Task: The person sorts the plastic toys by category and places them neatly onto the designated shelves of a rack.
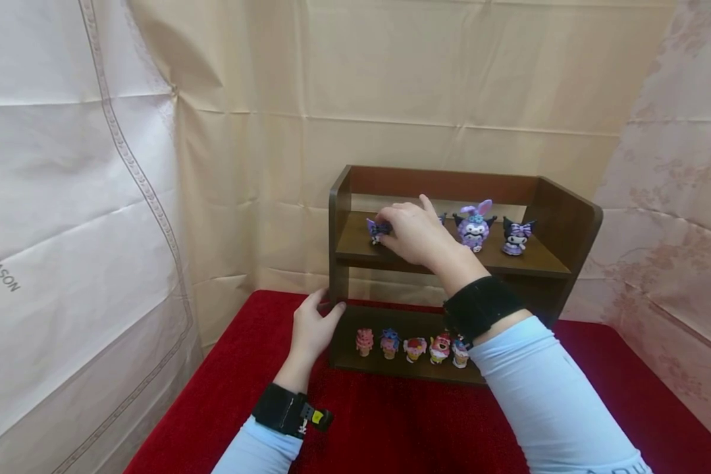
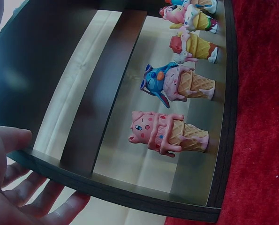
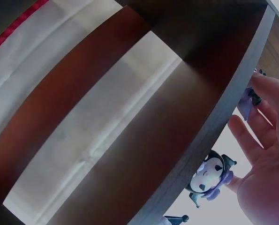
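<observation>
A dark brown two-tier shelf (image 1: 575,217) stands on the table. At the left end of its upper tier, my right hand (image 1: 417,234) pinches a small purple-and-black figurine (image 1: 377,230) between thumb and fingers; the hand partly covers it. Another figurine (image 3: 209,174) with a black hood is mostly hidden behind that hand in the head view. Further right stand a figurine with purple rabbit ears (image 1: 474,227) and one with a striped bow (image 1: 517,237). My left hand (image 1: 314,326) grips the shelf's left side panel (image 2: 130,194), thumb inside and fingers outside.
Several ice-cream-cone figurines line the lower tier, among them a pink one (image 1: 364,342) and a blue-topped one (image 1: 390,343). A red cloth (image 1: 225,395) covers the table. Beige curtains (image 1: 261,164) hang behind and at the sides.
</observation>
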`<action>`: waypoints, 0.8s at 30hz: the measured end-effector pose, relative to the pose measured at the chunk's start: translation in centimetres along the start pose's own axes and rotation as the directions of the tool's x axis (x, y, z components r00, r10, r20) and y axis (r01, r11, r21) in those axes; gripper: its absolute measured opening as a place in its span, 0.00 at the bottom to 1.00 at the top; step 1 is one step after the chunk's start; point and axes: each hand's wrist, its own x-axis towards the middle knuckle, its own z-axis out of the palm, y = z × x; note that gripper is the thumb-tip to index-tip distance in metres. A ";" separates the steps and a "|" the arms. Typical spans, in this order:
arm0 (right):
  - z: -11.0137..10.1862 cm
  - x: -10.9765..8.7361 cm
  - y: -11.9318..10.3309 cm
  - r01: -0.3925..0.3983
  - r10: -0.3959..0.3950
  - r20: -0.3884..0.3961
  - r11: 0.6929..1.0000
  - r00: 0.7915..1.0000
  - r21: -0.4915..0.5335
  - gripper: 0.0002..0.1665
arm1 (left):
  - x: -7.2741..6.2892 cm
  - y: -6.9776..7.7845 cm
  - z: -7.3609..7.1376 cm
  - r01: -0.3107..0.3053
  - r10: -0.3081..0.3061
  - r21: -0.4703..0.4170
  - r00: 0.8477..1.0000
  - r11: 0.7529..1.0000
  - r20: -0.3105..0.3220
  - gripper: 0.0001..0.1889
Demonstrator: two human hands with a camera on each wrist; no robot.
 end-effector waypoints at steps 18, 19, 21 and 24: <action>-0.8 -2.5 0.9 0.184 -0.087 -0.434 0.965 0.897 0.188 0.21 | 0.0 1.2 -0.7 -0.015 0.014 -0.033 0.999 0.999 -0.031 0.24; -0.9 -2.9 1.0 0.212 -0.092 -0.475 0.955 0.875 0.205 0.20 | 0.1 1.5 -0.9 -0.026 0.024 -0.039 0.999 0.999 -0.045 0.24; -1.2 -3.8 1.2 0.253 -0.089 -0.541 0.938 0.836 0.238 0.19 | 0.2 2.1 -1.4 -0.055 0.051 -0.047 0.995 0.997 -0.082 0.25; -1.7 -5.5 1.3 0.287 -0.079 -0.609 0.924 0.790 0.251 0.17 | 0.1 3.3 -2.2 -0.131 0.123 -0.041 0.981 0.991 -0.153 0.23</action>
